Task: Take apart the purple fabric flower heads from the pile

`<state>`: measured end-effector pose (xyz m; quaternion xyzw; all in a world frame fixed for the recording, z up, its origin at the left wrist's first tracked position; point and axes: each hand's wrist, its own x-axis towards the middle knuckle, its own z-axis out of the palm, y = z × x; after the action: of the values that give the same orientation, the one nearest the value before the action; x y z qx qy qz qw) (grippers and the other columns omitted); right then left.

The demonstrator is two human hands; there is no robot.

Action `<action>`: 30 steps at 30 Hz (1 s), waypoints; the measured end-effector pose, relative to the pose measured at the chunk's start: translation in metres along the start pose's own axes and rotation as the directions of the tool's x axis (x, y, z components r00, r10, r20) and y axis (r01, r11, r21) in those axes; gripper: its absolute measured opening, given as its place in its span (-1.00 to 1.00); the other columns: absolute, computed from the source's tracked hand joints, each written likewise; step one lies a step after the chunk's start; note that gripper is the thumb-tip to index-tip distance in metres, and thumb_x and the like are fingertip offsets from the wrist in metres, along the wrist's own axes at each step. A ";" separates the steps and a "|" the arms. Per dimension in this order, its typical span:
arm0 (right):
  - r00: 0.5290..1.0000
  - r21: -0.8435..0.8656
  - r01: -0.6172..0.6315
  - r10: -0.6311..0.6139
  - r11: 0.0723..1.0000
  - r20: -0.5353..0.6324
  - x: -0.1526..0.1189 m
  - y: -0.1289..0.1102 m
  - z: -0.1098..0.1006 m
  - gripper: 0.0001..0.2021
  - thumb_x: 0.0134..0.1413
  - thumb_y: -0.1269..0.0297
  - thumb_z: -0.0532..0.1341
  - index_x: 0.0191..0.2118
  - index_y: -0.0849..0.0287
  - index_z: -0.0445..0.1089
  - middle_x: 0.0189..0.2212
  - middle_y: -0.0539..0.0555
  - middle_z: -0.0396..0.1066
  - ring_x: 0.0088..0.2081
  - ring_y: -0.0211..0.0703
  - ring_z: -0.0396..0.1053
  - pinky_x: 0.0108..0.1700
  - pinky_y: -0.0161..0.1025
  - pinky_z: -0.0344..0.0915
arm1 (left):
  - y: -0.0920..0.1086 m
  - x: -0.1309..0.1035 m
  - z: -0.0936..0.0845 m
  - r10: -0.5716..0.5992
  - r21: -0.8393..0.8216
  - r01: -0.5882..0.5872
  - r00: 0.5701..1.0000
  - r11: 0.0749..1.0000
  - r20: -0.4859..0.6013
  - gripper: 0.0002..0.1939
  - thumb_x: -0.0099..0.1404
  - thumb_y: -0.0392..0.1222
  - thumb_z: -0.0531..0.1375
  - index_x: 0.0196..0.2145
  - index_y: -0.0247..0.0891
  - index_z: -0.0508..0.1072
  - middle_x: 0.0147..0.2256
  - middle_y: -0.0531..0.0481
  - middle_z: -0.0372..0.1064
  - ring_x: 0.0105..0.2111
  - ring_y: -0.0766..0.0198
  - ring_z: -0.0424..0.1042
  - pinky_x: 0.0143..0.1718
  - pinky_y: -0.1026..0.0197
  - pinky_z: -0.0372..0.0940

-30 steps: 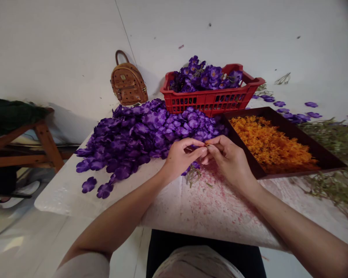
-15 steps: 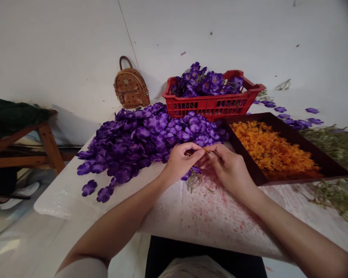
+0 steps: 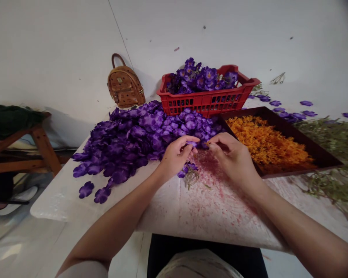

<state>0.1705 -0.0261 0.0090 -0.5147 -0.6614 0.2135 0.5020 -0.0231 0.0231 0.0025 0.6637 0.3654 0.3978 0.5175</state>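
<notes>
My left hand [image 3: 175, 156] pinches a small purple flower [image 3: 192, 144] between thumb and fingers, just in front of a big heap of purple petals [image 3: 139, 135]. My right hand [image 3: 232, 156] is a short way to its right, thumb and forefinger closed on a tiny orange piece [image 3: 208, 143]. A dark brown tray [image 3: 321, 154] full of orange flower centres [image 3: 266, 141] lies right beside my right hand. A few green stems [image 3: 193, 177] lie under my left hand on the white table [image 3: 197, 208].
A red plastic basket [image 3: 205, 101] of whole purple flowers stands behind the heap. A brown backpack [image 3: 124, 85] leans on the wall. Green stems [image 3: 333, 154] and stray petals lie at the right. A wooden bench [image 3: 26, 143] stands at the left.
My hands, fingertips together before, have drawn apart: the left keeps the purple flower, the right has come away with the orange piece.
</notes>
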 end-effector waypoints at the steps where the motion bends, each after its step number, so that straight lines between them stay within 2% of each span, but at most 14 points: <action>1: 0.998 0.076 -0.061 0.061 0.995 0.005 0.001 0.002 0.000 -0.81 0.35 0.13 0.25 -0.30 0.04 0.43 -0.33 0.07 0.43 -0.26 -0.03 0.36 -0.20 -0.12 0.26 | 0.000 0.000 0.000 0.016 0.030 -0.016 1.000 0.999 -0.011 -0.76 0.47 -0.30 0.15 0.05 -0.24 0.48 -0.32 -0.02 0.56 -0.37 0.33 0.50 -0.27 0.28 0.39; 3: 0.979 0.244 -0.202 0.189 0.949 0.076 0.002 0.006 0.001 -0.78 0.29 0.07 0.30 -0.34 0.05 0.42 -0.37 0.03 0.40 -0.29 -0.07 0.34 -0.20 -0.14 0.27 | -0.001 -0.001 0.001 0.028 0.070 -0.026 0.999 0.997 -0.021 -0.74 0.46 -0.34 0.15 0.08 -0.21 0.39 -0.32 -0.01 0.59 -0.35 0.31 0.55 -0.26 0.27 0.40; 6: 0.929 0.430 -0.367 0.304 0.825 0.210 0.001 0.006 0.005 -0.71 0.21 0.00 0.38 -0.37 0.06 0.40 -0.36 0.01 0.40 -0.27 -0.09 0.36 -0.13 -0.13 0.33 | -0.002 -0.002 0.002 -0.003 0.084 0.005 1.000 0.996 -0.026 -0.85 0.45 -0.32 0.18 -0.05 -0.20 0.34 -0.30 -0.02 0.61 -0.34 0.29 0.59 -0.28 0.27 0.42; 9: 0.903 0.508 -0.430 0.343 0.747 0.259 -0.003 0.001 0.010 -0.68 0.12 -0.01 0.45 -0.39 0.06 0.42 -0.33 0.02 0.42 -0.21 -0.07 0.40 -0.04 -0.10 0.36 | -0.002 -0.001 0.003 -0.022 0.088 0.026 0.999 0.996 -0.046 -0.87 0.44 -0.29 0.21 -0.11 -0.20 0.32 -0.38 0.03 0.58 -0.37 0.27 0.61 -0.31 0.28 0.42; 13: 0.889 0.550 -0.457 0.365 0.699 0.276 -0.004 -0.004 0.015 -0.68 0.09 0.00 0.48 -0.40 0.06 0.42 -0.35 0.02 0.40 -0.21 -0.08 0.39 -0.05 -0.10 0.37 | -0.002 -0.001 0.004 0.003 0.074 -0.002 1.000 0.997 -0.004 -0.68 0.40 -0.38 0.21 0.06 -0.21 0.31 -0.49 0.15 0.49 -0.41 0.29 0.60 -0.30 0.29 0.42; 15: 0.895 0.551 -0.447 0.363 0.705 0.261 -0.004 -0.003 0.016 -0.68 0.09 0.00 0.46 -0.41 0.07 0.41 -0.37 0.01 0.38 -0.24 -0.09 0.37 -0.09 -0.11 0.37 | -0.002 -0.001 0.006 -0.007 0.050 0.006 1.000 0.999 0.019 -0.63 0.39 -0.39 0.22 0.11 -0.22 0.31 -0.48 0.15 0.50 -0.43 0.30 0.60 -0.31 0.29 0.42; 17: 0.909 0.540 -0.416 0.354 0.732 0.220 -0.004 -0.002 0.017 -0.70 0.11 0.01 0.44 -0.41 0.07 0.41 -0.38 0.01 0.37 -0.27 -0.10 0.35 -0.12 -0.11 0.35 | -0.004 -0.001 0.007 -0.039 0.009 0.039 0.999 0.999 0.011 -0.66 0.40 -0.33 0.26 0.08 -0.23 0.33 -0.46 0.12 0.53 -0.45 0.29 0.60 -0.33 0.28 0.44; 21: 0.931 0.504 -0.360 0.337 0.785 0.140 -0.003 0.000 0.016 -0.73 0.17 0.07 0.39 -0.41 0.07 0.39 -0.38 0.01 0.35 -0.30 -0.12 0.31 -0.16 -0.13 0.30 | -0.006 0.000 0.006 -0.057 -0.047 0.055 0.997 0.997 -0.045 -0.88 0.38 -0.21 0.31 -0.20 -0.26 0.44 -0.40 0.02 0.59 -0.46 0.31 0.55 -0.33 0.27 0.43; 24: 0.933 0.486 -0.354 0.336 0.799 0.128 -0.004 -0.002 0.015 -0.75 0.18 0.13 0.37 -0.43 0.07 0.37 -0.41 -0.01 0.29 -0.33 -0.15 0.25 -0.20 -0.16 0.24 | -0.007 0.002 0.004 -0.010 -0.011 0.009 0.992 1.000 -0.127 -0.86 0.32 -0.21 0.36 -0.36 -0.28 0.50 -0.40 0.04 0.55 -0.43 0.37 0.47 -0.34 0.32 0.35; 27: 0.935 0.459 -0.356 0.315 0.814 0.166 -0.004 -0.003 0.015 -0.76 0.18 0.15 0.36 -0.44 0.08 0.36 -0.43 -0.02 0.24 -0.37 -0.16 0.19 -0.25 -0.16 0.18 | -0.007 0.002 0.003 -0.040 -0.038 0.034 0.987 0.999 -0.153 -0.87 0.30 -0.19 0.37 -0.35 -0.28 0.55 -0.42 0.06 0.52 -0.45 0.38 0.41 -0.38 0.33 0.30; 30: 0.948 0.401 -0.319 0.284 0.859 0.147 -0.003 -0.001 0.015 -0.75 0.20 0.15 0.33 -0.45 0.07 0.33 -0.45 -0.02 0.22 -0.39 -0.16 0.16 -0.27 -0.16 0.14 | -0.006 0.002 0.004 -0.070 -0.074 0.061 0.988 0.995 -0.138 -0.88 0.29 -0.17 0.38 -0.31 -0.27 0.57 -0.43 0.06 0.51 -0.48 0.38 0.40 -0.41 0.32 0.32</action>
<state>0.1565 -0.0256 0.0018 -0.4827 -0.5312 0.4475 0.5334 -0.0189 0.0246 -0.0041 0.6032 0.4083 0.4388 0.5262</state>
